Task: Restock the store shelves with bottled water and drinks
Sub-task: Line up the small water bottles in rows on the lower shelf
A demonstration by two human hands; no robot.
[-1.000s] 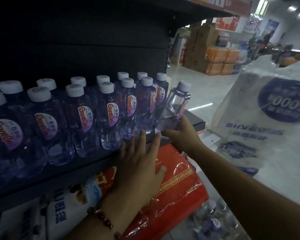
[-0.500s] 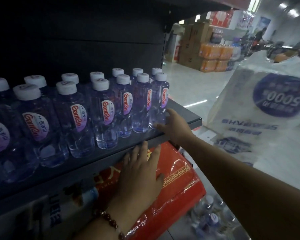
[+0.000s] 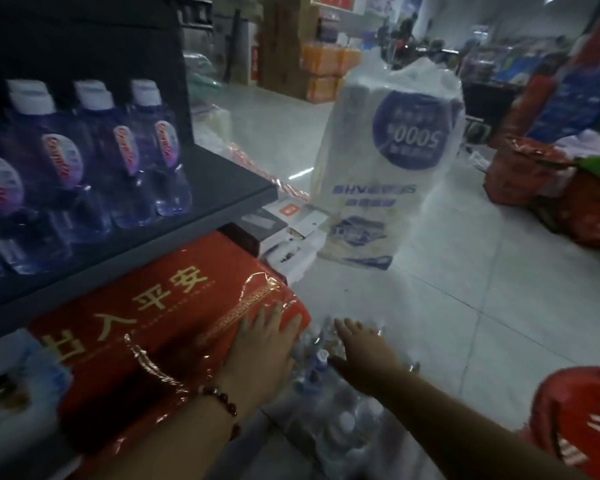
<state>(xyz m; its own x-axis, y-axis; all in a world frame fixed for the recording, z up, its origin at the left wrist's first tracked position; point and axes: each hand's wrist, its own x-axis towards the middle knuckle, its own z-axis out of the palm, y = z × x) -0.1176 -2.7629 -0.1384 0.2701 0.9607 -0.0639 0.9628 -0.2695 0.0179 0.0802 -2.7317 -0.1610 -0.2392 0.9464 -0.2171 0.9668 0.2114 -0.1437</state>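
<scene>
the right hand (image 3: 361, 344) reaches, fingers spread and holding nothing, over the pack of water bottles (image 3: 329, 403) on the floor; the left hand (image 3: 260, 351) lies flat on the red package (image 3: 146, 327). best to grip one bottle by its neck, then lift toward the shelf (image 3: 222, 181) beside the standing bottles (image 3: 118, 161).

left grip (image 3: 260, 355) flat, right grip (image 3: 364, 344) extended, fingers straight

At lower left I read gold characters "出入平安" on the red package (image 3: 146, 327) under the shelf. At upper centre, the white plastic bag (image 3: 388, 174) on the floor carries "5000" inside a dark blue circle, mirrored and upside down; its other lettering is unreadable. The bottles' (image 3: 118, 161) red oval labels at left are too blurred to read.
</scene>
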